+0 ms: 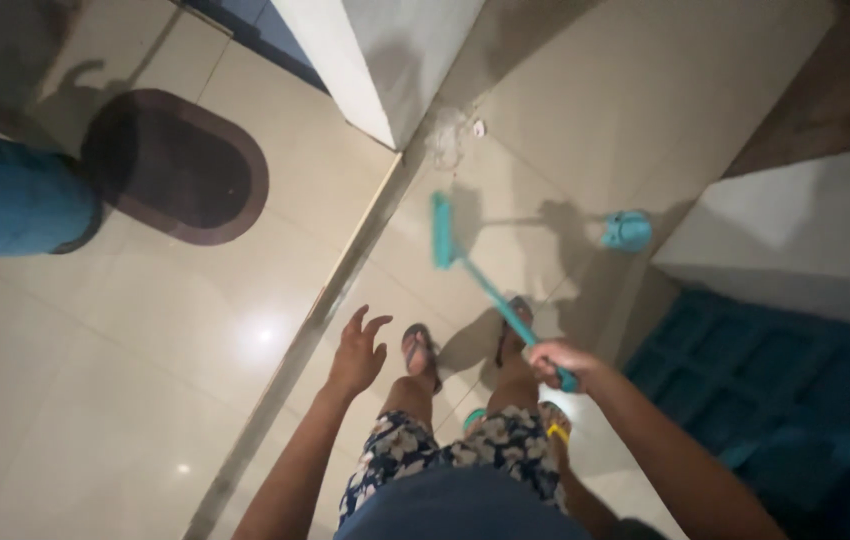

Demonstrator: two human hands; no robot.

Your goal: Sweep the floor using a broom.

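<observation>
My right hand (563, 362) grips the end of a teal broom handle. The broom (465, 262) slants up and left, and its flat teal head (441, 230) rests on the pale tiled floor. Ahead of the head lies a small patch of dust and a bit of white litter (478, 128) by the wall corner. My left hand (357, 352) hangs free over the floor with fingers spread, holding nothing. My feet in sandals (419, 350) stand below, just behind the broom.
A white wall corner (375, 70) juts in at the top. A dark oval mat (177, 165) and a blue container (10, 195) lie at left. A small teal object (627, 231) sits by a white ledge (805, 235); a blue panelled door (775, 390) is at right.
</observation>
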